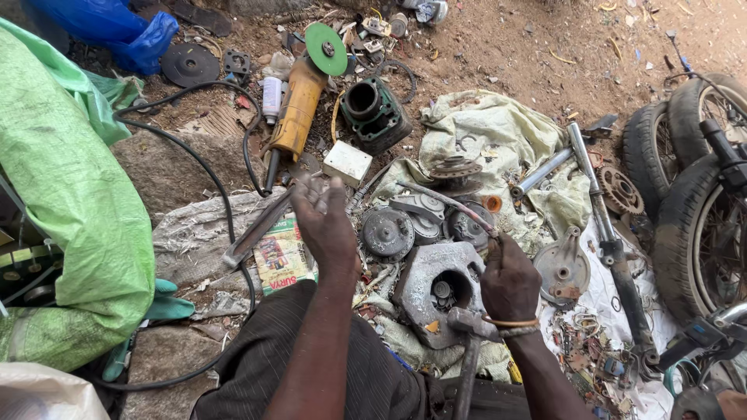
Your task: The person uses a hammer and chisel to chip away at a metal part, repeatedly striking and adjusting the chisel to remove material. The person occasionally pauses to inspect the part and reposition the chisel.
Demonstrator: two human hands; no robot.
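— Where do we stand with the bent metal rod (451,204)?

— Our right hand (510,281) has its fingers closed around the rod's near end; its long axis runs up and left, over the grey engine cover (436,288).

— And our left hand (325,222)?

— Open, fingers loosely spread, holding nothing, left of the rod near the flat metal bar (261,227).
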